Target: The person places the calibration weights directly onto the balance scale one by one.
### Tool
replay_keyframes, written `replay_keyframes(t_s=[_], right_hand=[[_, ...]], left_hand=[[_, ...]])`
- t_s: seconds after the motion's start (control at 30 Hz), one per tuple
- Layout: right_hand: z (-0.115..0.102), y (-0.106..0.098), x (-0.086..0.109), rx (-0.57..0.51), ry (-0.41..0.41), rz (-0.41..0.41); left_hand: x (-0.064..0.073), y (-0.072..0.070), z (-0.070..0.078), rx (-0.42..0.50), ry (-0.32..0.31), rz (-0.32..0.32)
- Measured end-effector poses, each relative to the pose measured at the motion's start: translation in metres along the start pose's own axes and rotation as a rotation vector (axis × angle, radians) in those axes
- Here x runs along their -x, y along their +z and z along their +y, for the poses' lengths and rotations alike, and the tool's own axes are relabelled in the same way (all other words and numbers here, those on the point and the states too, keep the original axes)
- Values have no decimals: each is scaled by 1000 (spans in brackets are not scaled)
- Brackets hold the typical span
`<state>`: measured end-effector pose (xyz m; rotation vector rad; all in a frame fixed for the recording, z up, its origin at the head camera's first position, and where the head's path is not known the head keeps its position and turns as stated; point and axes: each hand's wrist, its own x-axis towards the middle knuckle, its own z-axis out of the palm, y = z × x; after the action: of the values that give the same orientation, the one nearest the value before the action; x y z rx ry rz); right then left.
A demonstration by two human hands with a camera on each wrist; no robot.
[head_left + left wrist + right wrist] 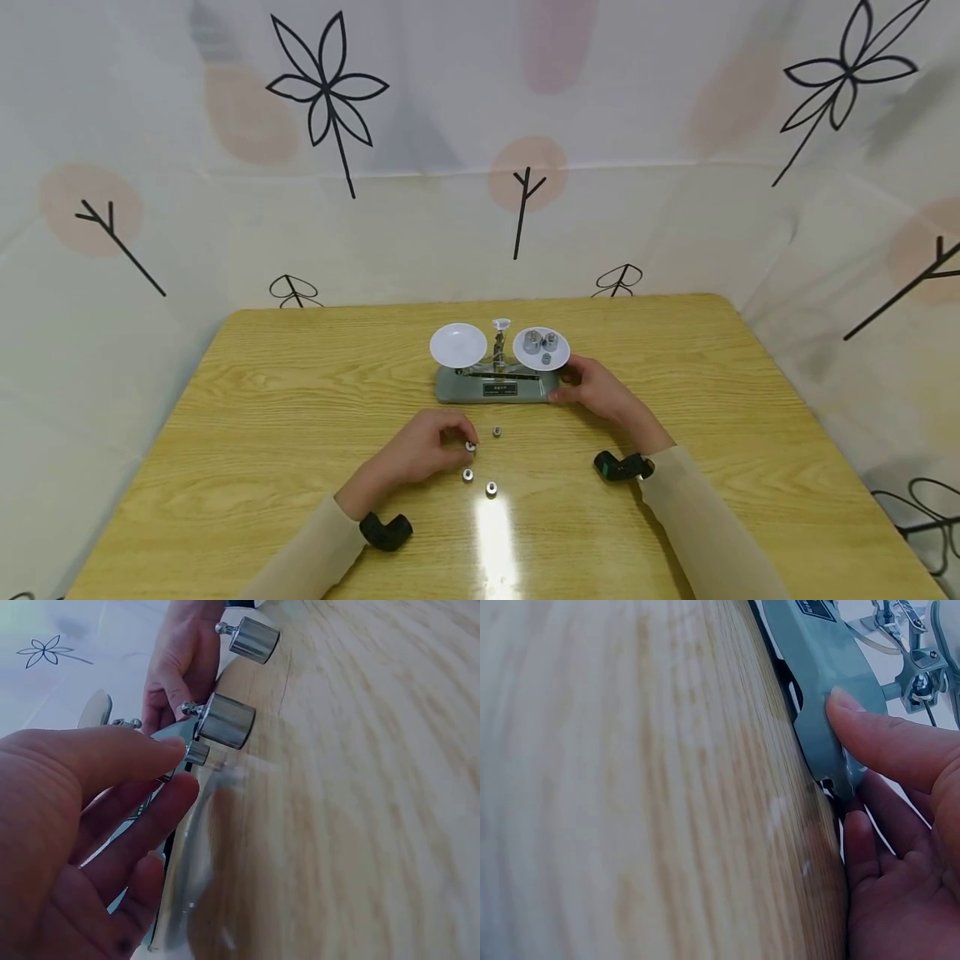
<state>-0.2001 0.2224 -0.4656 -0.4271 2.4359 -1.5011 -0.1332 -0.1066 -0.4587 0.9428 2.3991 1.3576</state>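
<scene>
A balance scale (pixel 498 385) with a grey-green base and two white pans stands on the table. Its right pan (pixel 561 358) carries three metal weights (pixel 532 340); the left pan (pixel 457 345) is bare. My left hand (pixel 420 447), in front of the scale, pinches a small weight (pixel 470 447) between thumb and fingers. In the left wrist view the thumb mostly hides that weight. My right hand (pixel 600 389) grips the right end of the base (pixel 836 742), thumb on the front and fingers behind.
Three loose weights stand near my left hand: a small one (pixel 497 432) towards the scale, two others (pixel 468 475) (pixel 491 489) nearer me. The wooden table (pixel 300 367) meets a patterned cloth (pixel 427 233) at its back edge.
</scene>
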Motion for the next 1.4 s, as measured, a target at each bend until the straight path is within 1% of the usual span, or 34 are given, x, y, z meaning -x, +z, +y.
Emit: replay_keyframes(t_s=[0.13,0.37,0.53,0.63,0.73,0.83,0.9,1.0,1.07,1.23,1.4], right_hand=[[1,-1,0,3,1,-4],[2,-4,0,26,-10,7],[3,-3,0,28,6,3],[3,-3,0,30,0,1],[3,-2,0,37,-11,-1],[3,-2,-1,20,-5,2],[3,-2,-1,6,0,5],[3,-1,-1,-10,1,4],[3,-1,-1,-11,1,5],[1,-1,0,1,5,4],[0,0,0,7,7,4]], left_hand=[[-1,-1,2,-21,5,3],[-8,-2,5,-42,39,26],[-7,-5,7,-37,56,45],[-6,-8,10,-28,57,61],[-7,-13,12,-38,66,77],[-9,-18,15,-57,101,98],[-11,-21,17,-59,135,110],[-12,-26,21,-61,162,121],[-13,-28,22,-61,166,122],[-12,-35,30,-67,148,131],[-11,-43,39,-83,146,161]])
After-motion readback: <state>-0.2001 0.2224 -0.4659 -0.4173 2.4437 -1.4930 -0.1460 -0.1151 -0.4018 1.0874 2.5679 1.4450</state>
